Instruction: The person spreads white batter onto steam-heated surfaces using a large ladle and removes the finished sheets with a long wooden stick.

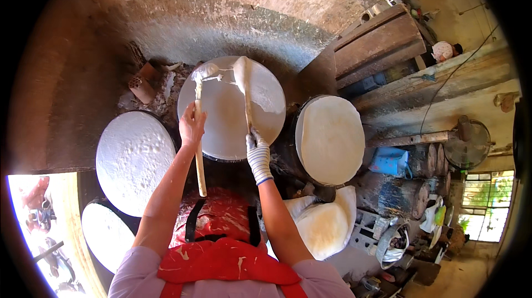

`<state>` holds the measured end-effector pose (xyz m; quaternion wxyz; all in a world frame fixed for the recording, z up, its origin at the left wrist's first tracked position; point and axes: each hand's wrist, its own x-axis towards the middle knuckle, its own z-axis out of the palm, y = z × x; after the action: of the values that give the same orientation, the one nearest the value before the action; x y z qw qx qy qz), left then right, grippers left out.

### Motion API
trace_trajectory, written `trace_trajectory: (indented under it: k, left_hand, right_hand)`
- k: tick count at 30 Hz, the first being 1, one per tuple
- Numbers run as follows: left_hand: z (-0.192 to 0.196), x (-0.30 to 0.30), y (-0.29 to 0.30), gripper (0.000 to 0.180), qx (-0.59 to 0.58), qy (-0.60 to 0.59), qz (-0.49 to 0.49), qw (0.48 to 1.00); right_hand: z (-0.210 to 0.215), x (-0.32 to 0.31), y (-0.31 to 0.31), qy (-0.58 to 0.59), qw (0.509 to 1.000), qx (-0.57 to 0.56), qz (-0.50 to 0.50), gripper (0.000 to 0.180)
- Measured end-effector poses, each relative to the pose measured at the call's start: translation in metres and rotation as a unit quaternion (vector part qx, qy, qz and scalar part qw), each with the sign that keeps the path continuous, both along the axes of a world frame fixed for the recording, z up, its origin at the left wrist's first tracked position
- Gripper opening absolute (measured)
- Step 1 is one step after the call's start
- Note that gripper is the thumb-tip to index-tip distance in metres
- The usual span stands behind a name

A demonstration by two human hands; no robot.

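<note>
My bare left hand grips a pale wooden stick whose far end is a lumpy knob coated in white. In my right hand, which wears a striped white knitted glove, is a second wooden stick with a longer, rounded, white-coated head. Both heads are over the far part of a large round pan holding a whitish layer, partly brighter on its right side. Thin white strands run between the two heads. Whether the heads touch the layer, I cannot tell.
Round white-topped surfaces flank the pan: one at left, another lower left, a cream disc at right. A white cloth bundle lies lower right, beyond it a blue jug and a grey block. A curved wall stands behind.
</note>
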<state>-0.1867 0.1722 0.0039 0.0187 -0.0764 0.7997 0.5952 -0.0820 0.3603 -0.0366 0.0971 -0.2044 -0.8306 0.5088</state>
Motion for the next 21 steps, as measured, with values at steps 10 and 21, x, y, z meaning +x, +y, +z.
trace_trajectory:
  k: [10, 21]
  left_hand:
    - [0.005, 0.032, 0.007, 0.046, 0.007, -0.015, 0.064, 0.998]
    - [0.010, 0.057, 0.018, 0.043, 0.074, -0.052, 0.113, 0.989]
  right_hand:
    - [0.051, 0.005, 0.025, -0.105, 0.986, 0.122, 0.039, 0.029]
    - [0.002, -0.003, 0.043, -0.013, 0.980, -0.026, 0.198, 0.031]
